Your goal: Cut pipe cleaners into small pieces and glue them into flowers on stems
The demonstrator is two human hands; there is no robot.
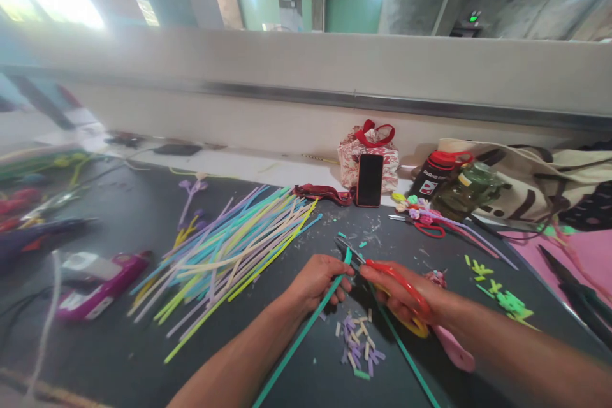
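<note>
My left hand (326, 277) pinches a teal pipe cleaner (306, 330) near its upper end; its long tail runs down toward the lower edge. My right hand (399, 290) is closed around scissors with red and yellow handles (415, 299). The blades (345, 245) point up and left, close to the pipe cleaner's tip; whether they touch it I cannot tell. Another teal length (405, 354) runs down from beneath my right hand. Short purple and cream cut pieces (356, 347) lie on the dark table between my forearms.
Left lies a spread of coloured pipe cleaners (234, 248), beyond it a purple glue gun (102, 287). A phone (370, 180) leans on a patterned bag (345, 159). Rightward are a black bottle (433, 175), green cut pieces (511, 301) and black-handled scissors (581, 293).
</note>
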